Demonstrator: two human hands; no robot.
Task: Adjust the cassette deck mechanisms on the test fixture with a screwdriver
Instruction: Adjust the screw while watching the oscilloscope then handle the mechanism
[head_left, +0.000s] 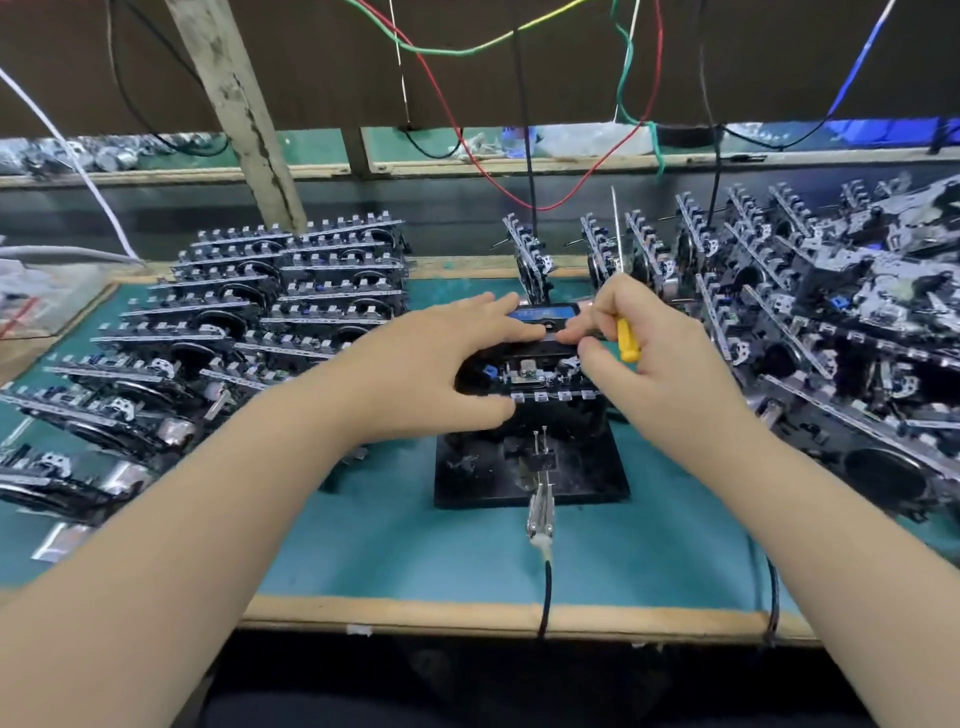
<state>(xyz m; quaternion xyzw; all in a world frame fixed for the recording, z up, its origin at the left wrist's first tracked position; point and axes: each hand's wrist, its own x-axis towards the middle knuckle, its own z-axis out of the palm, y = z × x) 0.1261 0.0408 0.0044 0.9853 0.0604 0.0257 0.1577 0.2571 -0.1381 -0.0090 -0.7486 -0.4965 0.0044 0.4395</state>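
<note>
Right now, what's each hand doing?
Left hand: open, fingers resting on the cassette deck mechanism.
Right hand: gripping the yellow-handled screwdriver, shaft pointing up.

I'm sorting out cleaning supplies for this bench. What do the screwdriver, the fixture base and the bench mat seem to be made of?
Screwdriver: glossy yellow handle, probably plastic; thin bright shaft, apparently steel.
Fixture base: flat black slab with a slight sheen and scuffs, plastic or painted metal, cannot tell which.
Bench mat: matte teal sheet, likely rubber, edged with a pale wooden-looking strip.

Even bright light, warped soft edges
</note>
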